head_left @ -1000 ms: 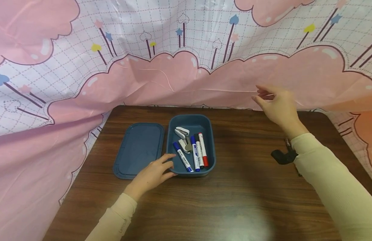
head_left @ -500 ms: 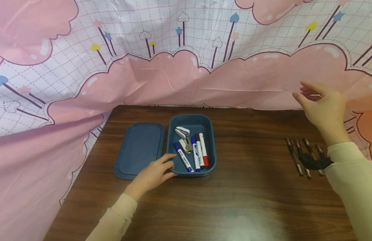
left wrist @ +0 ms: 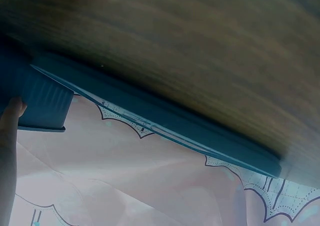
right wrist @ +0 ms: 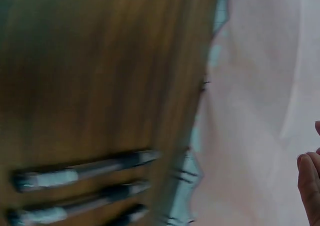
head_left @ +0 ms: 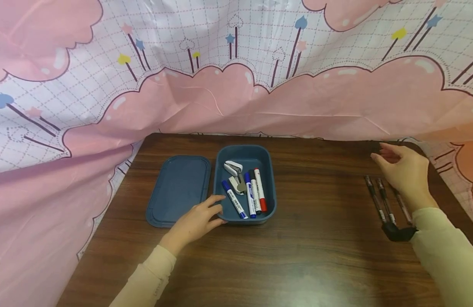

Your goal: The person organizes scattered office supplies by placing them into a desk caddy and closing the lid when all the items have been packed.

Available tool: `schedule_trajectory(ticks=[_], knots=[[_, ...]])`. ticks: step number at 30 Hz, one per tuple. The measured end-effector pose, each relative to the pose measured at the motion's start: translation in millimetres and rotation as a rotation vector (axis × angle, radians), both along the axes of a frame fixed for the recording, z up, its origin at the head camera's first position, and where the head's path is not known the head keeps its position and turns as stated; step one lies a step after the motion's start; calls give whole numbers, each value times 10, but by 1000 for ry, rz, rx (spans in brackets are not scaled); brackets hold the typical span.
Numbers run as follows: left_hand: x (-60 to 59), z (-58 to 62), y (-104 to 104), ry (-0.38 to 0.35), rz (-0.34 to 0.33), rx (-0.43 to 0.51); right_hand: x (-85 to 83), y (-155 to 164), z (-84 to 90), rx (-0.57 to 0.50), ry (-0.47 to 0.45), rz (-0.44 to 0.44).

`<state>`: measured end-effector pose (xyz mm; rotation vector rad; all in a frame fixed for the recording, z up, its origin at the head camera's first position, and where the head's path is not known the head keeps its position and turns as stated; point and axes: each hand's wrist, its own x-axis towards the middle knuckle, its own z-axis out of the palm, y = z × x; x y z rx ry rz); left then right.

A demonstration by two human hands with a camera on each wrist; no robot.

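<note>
My left hand [head_left: 194, 221] rests with spread fingers at the near left edge of a blue plastic box [head_left: 272, 187]. In the left wrist view one finger touches the box's outer wall [left wrist: 45, 103]. Inside the box lie a white stapler [head_left: 233, 167], two blue-capped markers [head_left: 234, 199] [head_left: 250, 196], a black-capped marker [head_left: 255, 192] and a red one [head_left: 261, 189]. At the right, my right hand [head_left: 405, 175] hovers with loosely bent fingers, holding nothing. Below it lie several clear-barrelled pens [head_left: 376, 199], partly hidden by the hand. The right wrist view shows the pens [right wrist: 97, 172] side by side.
A flat blue lid [head_left: 179, 189] lies left of the box. The brown wooden table [head_left: 317, 187] ends at the back against a pink and white patterned curtain [head_left: 309, 102]. A black wrist mount [head_left: 398, 233] juts from the right sleeve above the pens' near ends.
My right hand has moved right from beyond the box, then lowered over the pens, which have come into sight. My left hand has stayed at the box.
</note>
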<state>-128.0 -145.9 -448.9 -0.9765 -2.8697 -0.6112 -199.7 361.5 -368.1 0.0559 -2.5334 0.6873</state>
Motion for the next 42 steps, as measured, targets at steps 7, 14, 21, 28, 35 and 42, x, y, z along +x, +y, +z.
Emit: schedule_trajectory(ticks=[7,14,21,28,35,42], knots=[[-10,-6,0,2,-5,-8,83,180,-399,29,-138,-16],[-9,-8,-5,11,8,-9,154,266,-642,-13,-309,-56],[-6,-17,-6,-1,5,-6,162,285,-778,31,-335,-54],[4,-11,-5,3,5,-2,175,317,-852,50,-376,-51],[10,-3,-11,15,2,-1,200,354,-906,58,-399,-48],[14,11,-16,22,-3,-3,204,370,-906,60,-434,-41]])
